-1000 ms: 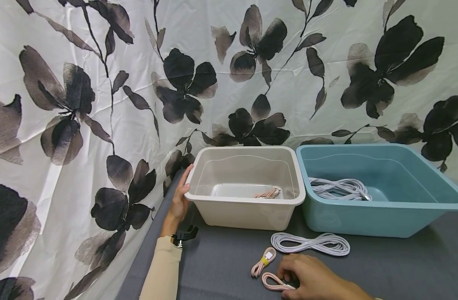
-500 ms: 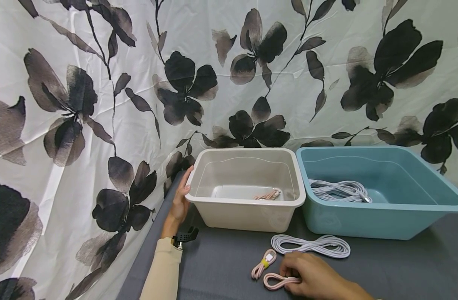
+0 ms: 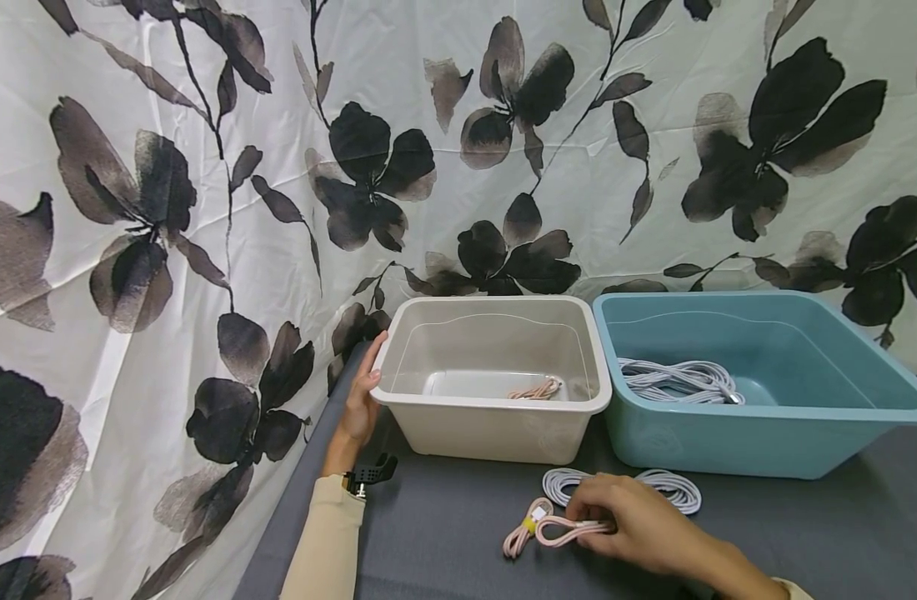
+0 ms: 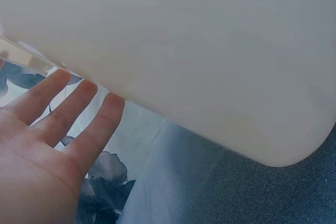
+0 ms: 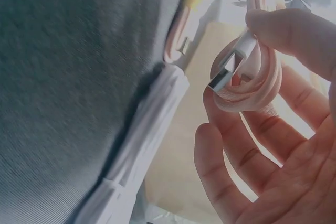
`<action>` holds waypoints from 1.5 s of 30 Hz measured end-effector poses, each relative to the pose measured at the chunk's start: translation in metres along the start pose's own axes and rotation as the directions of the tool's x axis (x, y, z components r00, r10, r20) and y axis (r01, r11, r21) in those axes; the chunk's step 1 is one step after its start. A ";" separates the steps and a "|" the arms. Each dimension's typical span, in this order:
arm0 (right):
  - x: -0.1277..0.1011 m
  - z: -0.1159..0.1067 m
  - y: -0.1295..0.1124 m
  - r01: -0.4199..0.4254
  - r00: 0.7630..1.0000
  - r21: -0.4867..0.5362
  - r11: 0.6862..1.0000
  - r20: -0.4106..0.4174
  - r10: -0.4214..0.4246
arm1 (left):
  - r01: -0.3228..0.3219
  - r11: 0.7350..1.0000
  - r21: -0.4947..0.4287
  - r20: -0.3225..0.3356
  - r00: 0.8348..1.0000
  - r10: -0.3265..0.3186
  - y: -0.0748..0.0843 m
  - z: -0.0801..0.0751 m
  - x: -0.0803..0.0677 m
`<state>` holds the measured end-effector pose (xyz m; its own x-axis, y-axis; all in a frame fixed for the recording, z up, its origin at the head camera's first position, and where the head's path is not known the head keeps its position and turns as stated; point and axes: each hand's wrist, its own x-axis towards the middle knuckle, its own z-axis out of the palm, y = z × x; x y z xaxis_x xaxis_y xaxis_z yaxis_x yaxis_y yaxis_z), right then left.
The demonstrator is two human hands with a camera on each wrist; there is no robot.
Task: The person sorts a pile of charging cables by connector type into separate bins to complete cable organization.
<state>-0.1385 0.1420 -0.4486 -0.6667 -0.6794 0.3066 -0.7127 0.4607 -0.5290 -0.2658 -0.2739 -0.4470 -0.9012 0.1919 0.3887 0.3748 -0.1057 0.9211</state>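
Head cam, my remote feed: R hand [image 3: 642,525] has a pink cable [image 3: 589,528] pinched btwn thumb & fingers, its loop poking out to the left of the fingertips. R wrist cam shows me the same coil up close, w/ the thumb on top, fingers curled underneath & a metal-tipped plug [image 5: 222,78] sticking out. On head view that coil sits over the tbl, in front of the beige bin [image 3: 496,433], & overlaps the end of a yellow-tied pink cable [image 3: 514,543]; R wrist view has the two apart. Just behind R hand I see a white cable [image 3: 679,493] lying coiled on the grey tbl [image 3: 443,542], its middle hidden by the hand.

L hand [image 3: 358,410] is at the beige bin's left side, fingers extended & resting against it, not clenched; L wrist cam gives me three straight fingers w/ tips at the bin's edge. Black strap [image 3: 372,472] on that wrist, tan sleeve [image 3: 323,533] below.

Beige bin has a small pink coil [image 3: 535,390] inside, near its front right. Blue bin [image 3: 729,442], just beside it on the right, has white/grey coils [image 3: 676,381] at its left end. B/w floral cloth [image 3: 278,125] hangs behind.
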 end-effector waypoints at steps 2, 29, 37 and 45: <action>0.001 -0.003 0.001 0.014 1.000 0.021 1.000 -0.008 -0.014 | 0.000 1.000 0.000 -0.001 1.000 0.000 0.000 0.000 0.000; 0.028 -0.057 -0.035 -0.015 0.998 0.051 0.999 -0.055 0.017 | 0.008 1.000 -0.012 0.002 1.000 -0.008 0.002 -0.004 -0.003; 0.041 -0.076 -0.044 0.048 0.995 0.076 0.996 -0.087 -0.042 | -0.002 1.000 -0.013 0.008 1.000 0.002 0.002 -0.005 -0.003; 0.057 -0.097 -0.041 0.029 0.994 0.055 0.998 -0.109 -0.022 | -0.005 1.000 -0.019 0.011 1.000 0.005 0.001 -0.005 -0.003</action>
<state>-0.1685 0.1392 -0.3329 -0.6704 -0.6230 0.4030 -0.7184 0.4090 -0.5628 -0.2636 -0.2797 -0.4470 -0.8969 0.2021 0.3934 0.3747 -0.1254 0.9186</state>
